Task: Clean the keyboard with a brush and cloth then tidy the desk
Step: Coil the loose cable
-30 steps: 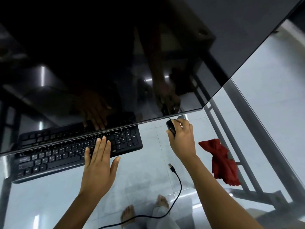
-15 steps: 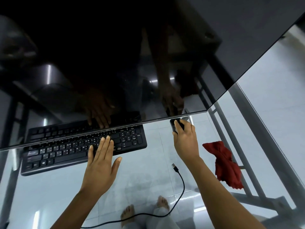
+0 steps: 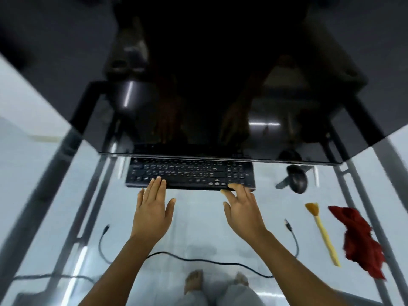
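Note:
A black keyboard (image 3: 189,174) lies on the glass desk (image 3: 198,228), just in front of the dark monitor. My left hand (image 3: 152,208) is flat and open, fingertips touching the keyboard's front left edge. My right hand (image 3: 241,208) is open too, its fingers resting on the keyboard's front right corner. A yellow-handled brush (image 3: 324,234) lies to the right, bristles pointing away from me. A crumpled red cloth (image 3: 362,239) sits right of the brush near the desk's edge. A black mouse (image 3: 297,178) rests right of the keyboard.
The big dark monitor (image 3: 209,74) overhangs the back of the desk. A black cable (image 3: 198,259) runs across the front, with loose plug ends (image 3: 288,225) on either side. The metal desk frame (image 3: 364,195) and my bare feet (image 3: 194,280) show through the glass.
My right hand has let go of the mouse and moved left to the keyboard's right corner. The view swung right, so the keyboard is centred and the brush has come into sight.

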A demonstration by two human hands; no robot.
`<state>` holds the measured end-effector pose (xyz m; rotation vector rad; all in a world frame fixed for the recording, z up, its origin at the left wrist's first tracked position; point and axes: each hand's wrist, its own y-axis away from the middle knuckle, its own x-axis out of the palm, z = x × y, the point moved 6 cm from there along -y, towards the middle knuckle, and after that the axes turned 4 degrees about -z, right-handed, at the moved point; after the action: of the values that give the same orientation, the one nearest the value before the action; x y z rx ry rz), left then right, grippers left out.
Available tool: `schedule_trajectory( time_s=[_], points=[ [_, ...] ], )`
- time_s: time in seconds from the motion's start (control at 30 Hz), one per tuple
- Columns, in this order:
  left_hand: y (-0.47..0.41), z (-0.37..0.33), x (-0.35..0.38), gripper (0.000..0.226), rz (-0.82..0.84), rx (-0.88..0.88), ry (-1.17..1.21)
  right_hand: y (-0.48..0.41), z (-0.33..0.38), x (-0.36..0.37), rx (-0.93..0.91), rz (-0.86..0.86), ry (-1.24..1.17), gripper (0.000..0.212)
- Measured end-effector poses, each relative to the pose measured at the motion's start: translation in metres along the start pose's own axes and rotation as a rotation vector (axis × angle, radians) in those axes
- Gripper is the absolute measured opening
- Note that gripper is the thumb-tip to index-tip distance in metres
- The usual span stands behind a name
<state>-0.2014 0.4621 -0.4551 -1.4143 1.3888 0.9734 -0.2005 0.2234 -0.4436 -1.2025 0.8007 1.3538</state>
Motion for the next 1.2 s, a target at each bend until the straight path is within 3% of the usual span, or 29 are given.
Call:
schedule_trajectory(
  time_s=[0.2, 0.43, 0.57, 0.7, 0.87, 1.0, 1.1, 1.2],
  points=[
    [0.034, 0.076, -0.040, 0.039, -0.099, -0.300, -0.065, -0.024, 0.095, 0.016, -0.199, 0.062, -0.075, 0.033],
    [0.066, 0.116, -0.039, 0.029, -0.045, -0.544, -0.048, -0.033, 0.146, 0.022, -0.284, 0.084, -0.117, 0.035],
    [0.072, 0.120, -0.031, 0.033, -0.022, -0.503, -0.012, -0.029, 0.146, 0.026, -0.278, 0.149, -0.106, 0.036],
    [0.059, 0.110, -0.045, 0.035, -0.051, -0.497, 0.245, -0.028, 0.147, 0.018, -0.206, 0.234, -0.240, 0.037],
    [0.002, 0.045, -0.105, 0.026, -0.139, -0.377, 0.630, -0.041, 0.170, -0.011, 0.202, 0.521, -0.875, 0.034],
    [-0.034, 0.001, -0.142, 0.022, -0.177, -0.329, 0.767, -0.046, 0.186, -0.055, 0.315, 0.718, -1.432, 0.034],
    [-0.050, -0.014, -0.157, 0.019, -0.202, -0.253, 0.672, -0.050, 0.169, -0.092, 0.270, 0.704, -1.363, 0.029],
    [-0.053, -0.051, -0.189, 0.013, -0.340, 0.071, 0.597, -0.061, 0.141, -0.135, 0.206, 0.511, -1.162, 0.021]
  ],
)
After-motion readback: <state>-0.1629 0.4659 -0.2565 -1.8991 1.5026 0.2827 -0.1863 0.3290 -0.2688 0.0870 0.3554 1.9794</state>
